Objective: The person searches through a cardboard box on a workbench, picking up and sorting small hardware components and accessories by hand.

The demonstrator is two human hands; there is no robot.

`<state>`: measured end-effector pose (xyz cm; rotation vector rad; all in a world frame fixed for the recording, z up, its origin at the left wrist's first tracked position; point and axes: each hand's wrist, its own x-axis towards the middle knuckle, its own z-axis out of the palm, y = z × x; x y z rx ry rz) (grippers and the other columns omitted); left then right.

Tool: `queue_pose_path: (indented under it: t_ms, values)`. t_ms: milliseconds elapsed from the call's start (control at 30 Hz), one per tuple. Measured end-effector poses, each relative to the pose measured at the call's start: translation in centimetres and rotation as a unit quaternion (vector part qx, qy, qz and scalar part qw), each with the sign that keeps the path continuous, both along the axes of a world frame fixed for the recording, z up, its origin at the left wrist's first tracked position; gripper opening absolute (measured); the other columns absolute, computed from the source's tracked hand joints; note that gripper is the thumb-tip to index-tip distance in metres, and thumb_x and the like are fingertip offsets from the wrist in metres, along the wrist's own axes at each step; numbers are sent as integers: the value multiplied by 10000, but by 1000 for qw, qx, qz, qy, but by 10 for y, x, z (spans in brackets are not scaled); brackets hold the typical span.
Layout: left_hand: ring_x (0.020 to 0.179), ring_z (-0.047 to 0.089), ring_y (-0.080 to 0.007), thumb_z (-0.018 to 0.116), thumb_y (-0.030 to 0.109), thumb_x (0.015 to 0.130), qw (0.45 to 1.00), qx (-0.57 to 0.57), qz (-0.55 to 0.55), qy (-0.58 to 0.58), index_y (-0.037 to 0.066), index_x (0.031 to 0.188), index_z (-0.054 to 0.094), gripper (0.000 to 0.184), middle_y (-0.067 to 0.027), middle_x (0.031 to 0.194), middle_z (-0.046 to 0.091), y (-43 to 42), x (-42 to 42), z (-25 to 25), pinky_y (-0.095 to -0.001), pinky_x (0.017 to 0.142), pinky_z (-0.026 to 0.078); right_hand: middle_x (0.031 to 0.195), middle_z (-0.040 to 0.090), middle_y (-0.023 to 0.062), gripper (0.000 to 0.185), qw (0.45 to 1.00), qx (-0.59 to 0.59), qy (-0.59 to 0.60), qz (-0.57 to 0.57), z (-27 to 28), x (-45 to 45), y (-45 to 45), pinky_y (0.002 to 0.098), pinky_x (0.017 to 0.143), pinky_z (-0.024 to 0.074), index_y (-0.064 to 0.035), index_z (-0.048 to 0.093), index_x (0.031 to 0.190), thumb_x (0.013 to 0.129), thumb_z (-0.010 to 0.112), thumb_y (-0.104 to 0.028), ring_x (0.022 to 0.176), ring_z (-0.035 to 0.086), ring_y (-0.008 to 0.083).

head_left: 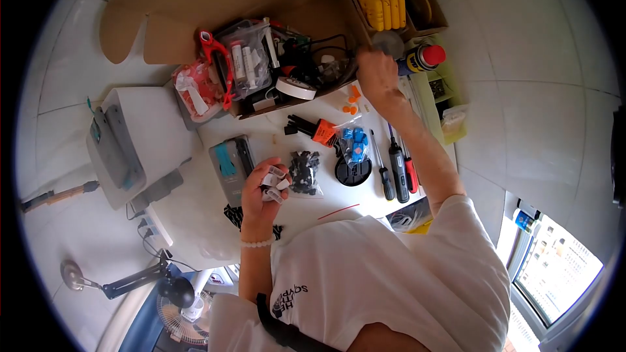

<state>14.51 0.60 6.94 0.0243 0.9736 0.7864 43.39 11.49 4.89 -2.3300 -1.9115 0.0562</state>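
Note:
Several small white and grey plastic pieces (274,184) rest in my left hand (256,189), its fingers curled round them. That hand is above the white table, beside a clear bag of small black parts (304,173) and a grey case (228,168) with a teal item on it. Stretched far forward, my right hand (378,77) is at the right end of the open cardboard box (261,108). Its fingers look bent inward, but their tips are hidden. Close to it are a clear round container (389,44) and a blue and yellow spray can with a red cap (424,58).
Screwdrivers (396,166), a black round cap (353,171), a bag of blue items (355,143) and orange pieces (352,99) lie on the table. Yellow cases (380,8) stand at the back. A white tape roll (295,88) sits in the box. A lamp (176,290) is lower left.

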Motion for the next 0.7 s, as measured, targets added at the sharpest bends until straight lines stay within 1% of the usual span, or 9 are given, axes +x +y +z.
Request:
queue_pose_path:
  t_ms: [33, 67, 133, 267, 333, 367, 433, 633, 700]
  values:
    - [709, 593, -266, 491, 201, 858, 1000, 3, -4, -16, 17, 1024, 578, 263, -126, 861, 605, 1, 2, 0, -286, 440, 480, 779, 626, 136, 129, 997, -65, -41, 8, 2, 1, 6, 338, 541, 538, -42, 643, 801, 681, 629, 0, 658, 653, 289]
    - [710, 592, -268, 491, 200, 855, 999, 6, -9, -32, 17, 1028, 578, 266, -125, 860, 605, 1, 3, 0, -284, 442, 480, 779, 626, 136, 129, 997, -65, -40, 8, 4, 1, 11, 338, 541, 538, -42, 643, 801, 681, 629, 0, 658, 653, 289]
    - [714, 591, -268, 493, 201, 853, 999, 10, -11, -34, 17, 1031, 579, 270, -124, 861, 605, 0, 4, 1, -284, 445, 479, 838, 646, 167, 151, 992, -114, -27, 37, 6, -3, 18, 339, 575, 545, -50, 669, 817, 683, 628, 6, 745, 660, 297]
    - [729, 590, -264, 497, 209, 851, 999, 22, -9, -31, 19, 1030, 582, 274, -119, 865, 607, -1, -3, 5, -288, 450, 478, 873, 651, 182, 132, 994, -96, -43, 39, 2, -12, 22, 350, 608, 546, -55, 681, 795, 689, 626, 2, 831, 655, 307]
    - [729, 590, -261, 496, 210, 853, 1000, 15, -1, -24, 18, 1027, 583, 274, -118, 865, 606, -3, -7, 4, -288, 451, 478, 916, 629, 198, 186, 988, -123, -35, 83, 11, -10, 19, 413, 683, 521, -48, 649, 886, 748, 534, 0, 882, 624, 349]
    - [728, 590, -258, 496, 212, 855, 1000, 8, 5, -17, 16, 1024, 585, 274, -117, 864, 606, -4, -8, 3, -288, 451, 478, 916, 629, 198, 186, 988, -125, -37, 83, 7, -9, 22, 413, 683, 521, -48, 649, 886, 748, 534, 0, 882, 624, 349]
    - [724, 590, -256, 496, 212, 856, 1000, 4, 7, -18, 14, 1024, 585, 274, -117, 864, 607, -4, -10, 0, -285, 449, 479, 887, 638, 149, 175, 989, -135, -9, 61, -8, -4, 32, 383, 639, 531, -75, 661, 880, 717, 614, -33, 842, 636, 301]
    - [723, 590, -248, 499, 212, 858, 999, 12, -4, -33, 12, 1027, 584, 276, -119, 866, 603, -3, -8, -4, -278, 443, 486, 931, 637, 161, 212, 990, -97, 55, 90, -19, 4, 32, 436, 733, 507, -71, 644, 925, 730, 587, -11, 910, 620, 328]
    - [726, 591, -248, 501, 213, 857, 999, 20, -10, -38, 13, 1027, 584, 275, -118, 866, 601, 0, -6, -4, -278, 443, 488, 926, 635, 167, 219, 988, -102, 73, 91, -12, 5, 32, 426, 724, 511, -71, 643, 932, 730, 587, -11, 902, 620, 331]
